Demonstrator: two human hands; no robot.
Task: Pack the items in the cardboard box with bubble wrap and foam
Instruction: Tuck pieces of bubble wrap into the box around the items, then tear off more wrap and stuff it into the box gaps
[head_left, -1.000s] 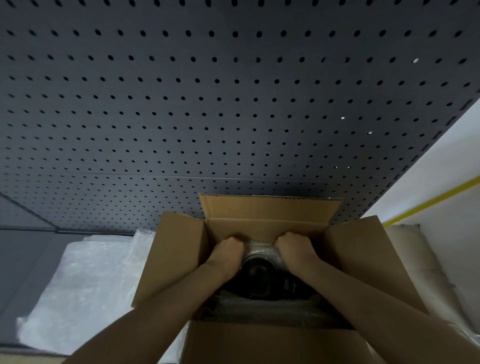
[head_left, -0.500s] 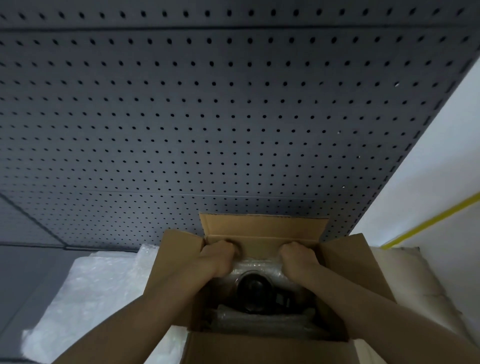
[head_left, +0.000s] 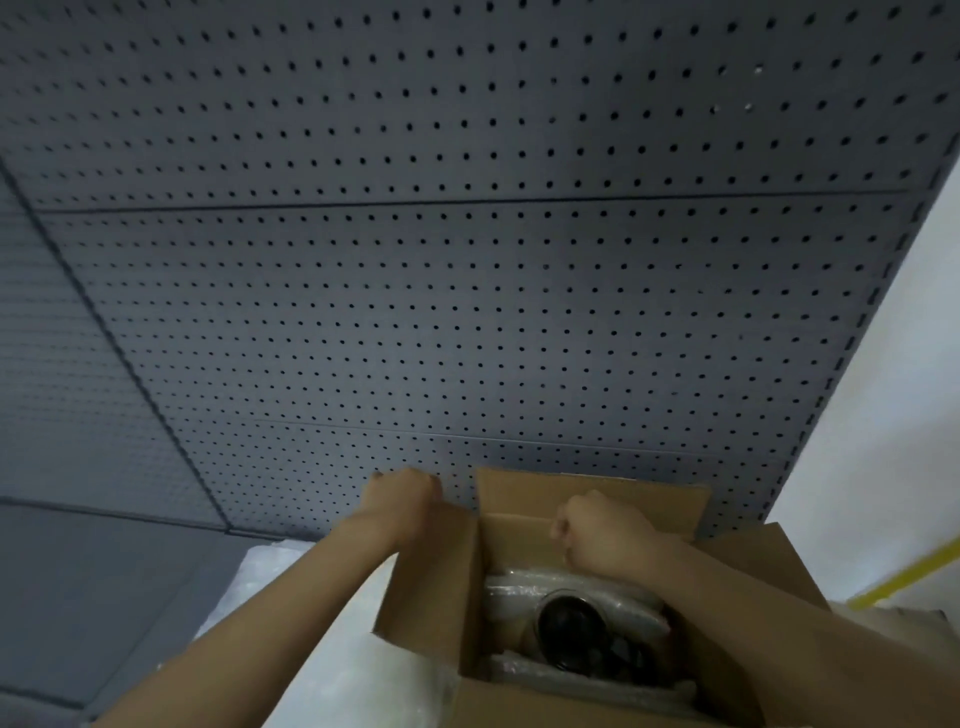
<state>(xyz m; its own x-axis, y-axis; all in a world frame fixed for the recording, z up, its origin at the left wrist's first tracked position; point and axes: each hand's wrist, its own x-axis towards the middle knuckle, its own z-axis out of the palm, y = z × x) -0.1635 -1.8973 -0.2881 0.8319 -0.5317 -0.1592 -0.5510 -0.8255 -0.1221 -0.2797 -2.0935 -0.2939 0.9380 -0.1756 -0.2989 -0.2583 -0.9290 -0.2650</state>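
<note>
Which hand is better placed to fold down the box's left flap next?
Left. The left hand is outside the cardboard box, at the left flap's top edge; the right hand is over the bubble-wrapped item.

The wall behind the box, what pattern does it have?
Dark grey pegboard with regular rows of small holes, clear in the head view.
</note>
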